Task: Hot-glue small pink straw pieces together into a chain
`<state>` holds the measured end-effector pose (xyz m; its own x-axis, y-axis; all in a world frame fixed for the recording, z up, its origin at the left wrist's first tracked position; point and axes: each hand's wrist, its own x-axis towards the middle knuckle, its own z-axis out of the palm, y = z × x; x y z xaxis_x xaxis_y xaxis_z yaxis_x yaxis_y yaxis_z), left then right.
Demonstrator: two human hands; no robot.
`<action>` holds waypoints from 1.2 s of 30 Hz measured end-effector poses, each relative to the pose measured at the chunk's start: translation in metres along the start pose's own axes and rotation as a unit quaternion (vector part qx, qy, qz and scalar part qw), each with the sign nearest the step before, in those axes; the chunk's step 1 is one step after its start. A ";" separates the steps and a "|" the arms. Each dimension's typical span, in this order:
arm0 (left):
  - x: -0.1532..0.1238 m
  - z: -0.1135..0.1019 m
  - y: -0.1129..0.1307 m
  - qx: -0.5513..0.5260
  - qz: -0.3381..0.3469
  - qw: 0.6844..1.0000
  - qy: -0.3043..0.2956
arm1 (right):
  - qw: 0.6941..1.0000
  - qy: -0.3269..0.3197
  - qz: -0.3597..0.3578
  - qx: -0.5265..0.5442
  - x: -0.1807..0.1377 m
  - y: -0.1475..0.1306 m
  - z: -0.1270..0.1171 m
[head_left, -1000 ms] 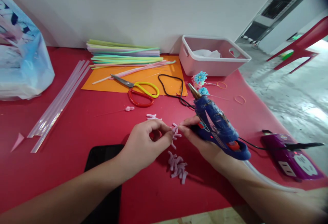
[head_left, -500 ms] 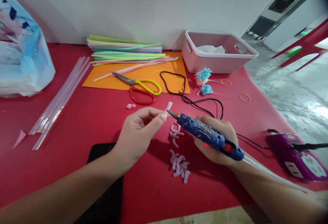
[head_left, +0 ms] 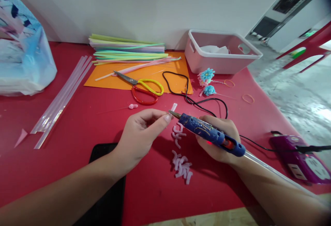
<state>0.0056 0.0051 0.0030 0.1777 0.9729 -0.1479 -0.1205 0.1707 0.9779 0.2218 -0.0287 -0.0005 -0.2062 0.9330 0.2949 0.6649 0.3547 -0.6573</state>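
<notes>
Left hand (head_left: 141,133) pinches a short pale-pink straw piece (head_left: 173,107) above the red table (head_left: 77,122); right hand (head_left: 219,138) grips the blue glue gun (head_left: 210,134), metal nozzle touching the piece.

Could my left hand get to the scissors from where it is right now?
Probably yes. The scissors lie in the open just beyond the left hand, with only bare red table between them. But its fingertips are pinching a small pink piece, so it would have to let that go first.
</notes>
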 end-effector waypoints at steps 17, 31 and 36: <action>-0.001 -0.002 -0.004 -0.060 -0.007 0.998 -0.020 | 0.997 0.000 -0.074 0.008 0.004 0.005 0.000; -0.001 -0.003 -0.006 -0.046 0.001 0.998 -0.031 | 1.000 -0.012 -0.001 0.016 0.001 -0.001 -0.003; -0.001 -0.003 -0.006 -0.039 0.001 0.999 -0.025 | 0.999 -0.020 0.001 0.029 0.001 -0.004 -0.003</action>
<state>0.0033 0.0034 -0.0030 0.2247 0.9649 -0.1361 -0.1960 0.1815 0.9636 0.2211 -0.0291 0.0042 -0.2344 0.9353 0.2651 0.6226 0.3539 -0.6980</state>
